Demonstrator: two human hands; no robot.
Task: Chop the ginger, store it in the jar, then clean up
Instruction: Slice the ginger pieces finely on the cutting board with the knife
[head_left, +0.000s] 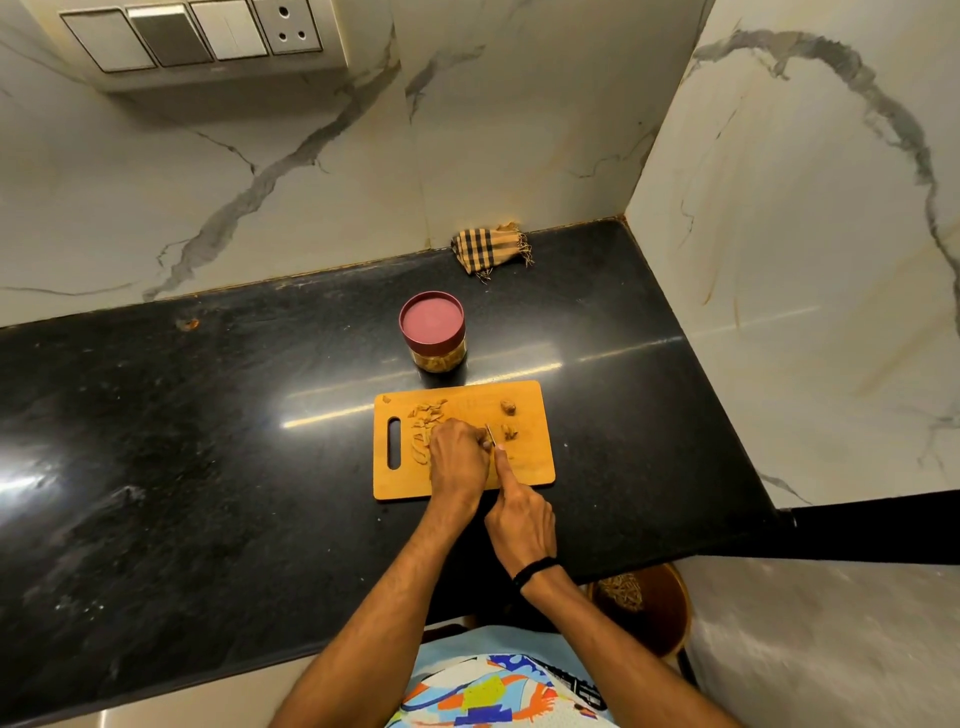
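Observation:
A wooden chopping board (524, 410) lies on the black counter. Chopped ginger slices (427, 413) are piled at its left, and two ginger chunks (508, 407) lie at its right. My left hand (458, 457) curls over a ginger piece in the board's middle, which is mostly hidden under the fingers. My right hand (519, 519) grips a knife, index finger stretched along its back; only the thin blade (489, 432) shows beside my left fingers. A clear jar (432, 332) with a maroon lid on stands just behind the board, with some ginger inside.
A checked cloth (488, 249) lies bunched against the back wall. The black counter (182, 441) stretches far left and ends at a marble side wall on the right. A brown bin (644, 603) stands on the floor below the counter's front edge.

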